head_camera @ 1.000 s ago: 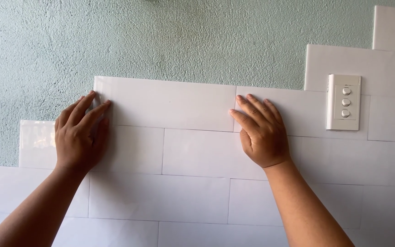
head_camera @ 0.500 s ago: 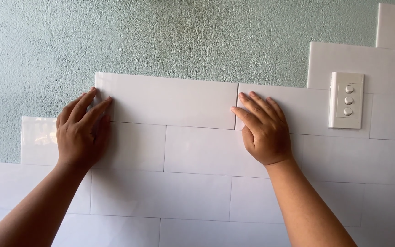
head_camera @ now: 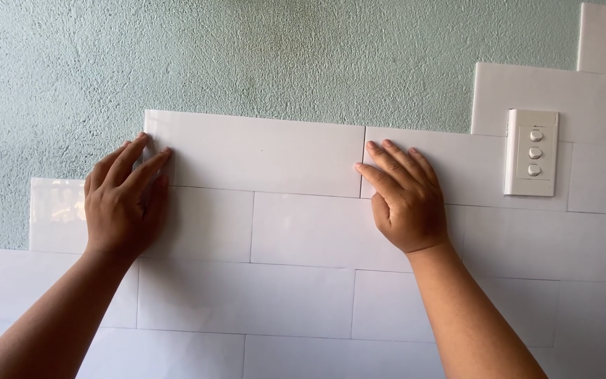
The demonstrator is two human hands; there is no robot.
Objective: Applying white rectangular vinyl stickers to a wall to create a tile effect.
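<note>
Spread fingers of the left hand point(head_camera: 122, 203) and right hand point(head_camera: 405, 196) press flat at the two ends of the top white tile point(head_camera: 257, 153), mid-frame against the rough green wall point(head_camera: 247, 56). Uneven pressure could skew it against its right-hand neighbour tile point(head_camera: 471, 168).
</note>
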